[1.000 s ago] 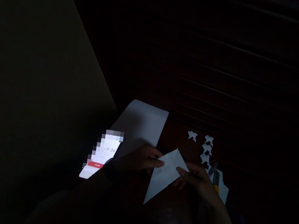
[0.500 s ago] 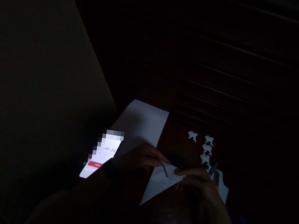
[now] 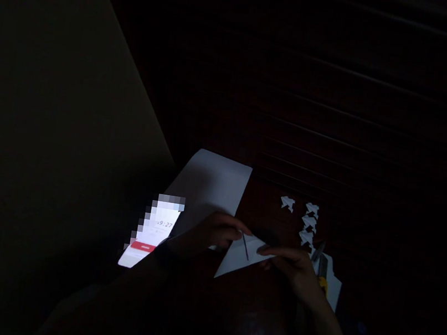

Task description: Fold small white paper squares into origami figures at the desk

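A partly folded white paper (image 3: 233,257) hangs between my hands above the dark table, its lower corner pointing down and left. My left hand (image 3: 220,232) pinches its upper left edge. At the right corner, my right hand (image 3: 293,264) grips the paper between thumb and fingers. A thin dark line, perhaps a slit or a fold edge, runs down the paper near my left fingertips. Small folded white paper figures (image 3: 309,223) lie in a column beyond my right hand, and a single figure (image 3: 287,203) lies to their left.
A large white sheet (image 3: 217,180) lies behind my left hand. The lit phone (image 3: 155,230) shows a timer beside my left wrist. Right of my right hand, a cutter with a yellow part (image 3: 322,283) rests on white paper (image 3: 334,287). A wall (image 3: 60,81) rises at left.
The folded paper has tilted, and its lower corner has moved up. My left hand has shifted slightly left, and my right hand has moved a little left along the paper.
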Demonstrator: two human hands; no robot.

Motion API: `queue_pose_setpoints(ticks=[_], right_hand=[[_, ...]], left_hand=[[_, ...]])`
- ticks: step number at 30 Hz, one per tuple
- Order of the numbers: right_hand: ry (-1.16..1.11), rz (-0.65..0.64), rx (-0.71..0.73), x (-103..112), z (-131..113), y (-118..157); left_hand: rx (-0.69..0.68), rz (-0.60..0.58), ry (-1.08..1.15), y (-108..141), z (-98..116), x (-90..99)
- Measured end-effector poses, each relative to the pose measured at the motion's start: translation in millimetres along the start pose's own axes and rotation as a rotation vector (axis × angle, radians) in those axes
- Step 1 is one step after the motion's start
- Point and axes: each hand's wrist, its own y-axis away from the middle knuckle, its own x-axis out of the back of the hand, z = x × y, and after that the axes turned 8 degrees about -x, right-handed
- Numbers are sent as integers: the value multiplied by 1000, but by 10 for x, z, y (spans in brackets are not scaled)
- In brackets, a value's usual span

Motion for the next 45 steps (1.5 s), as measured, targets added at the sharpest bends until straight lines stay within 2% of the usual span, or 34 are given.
queue_pose_setpoints(ticks=[2,5,11,17,21,26,34,40,45], right_hand=[[28,-7,-4,-23,-12,0],[26,-14,-4,-74,-55,6],[-64,107,-40,-171,-87,-10],[-92,191,-50,-207,-36,-35],[-134,169,-30,-222,-86,-18],[-207,150,-6,-232,-148,4],[-155,216,-51,-205,-91,-32],[-93,297,-13,-174,-58,-47],[-140,282,-1,-237,-65,-66]], left_hand=[[0,-34,10,-11,15,-31],[-111,-4,-59,-21,-24,-125],[-246,42,-291,20,-84,-371],[-229,107,-334,61,-103,-494],[-221,101,-261,54,-87,-489],[-213,16,-70,36,-8,-465],[-137,59,-103,31,-47,-408],[-113,80,33,-5,-138,-357],[-53,195,92,-70,-316,-328]])
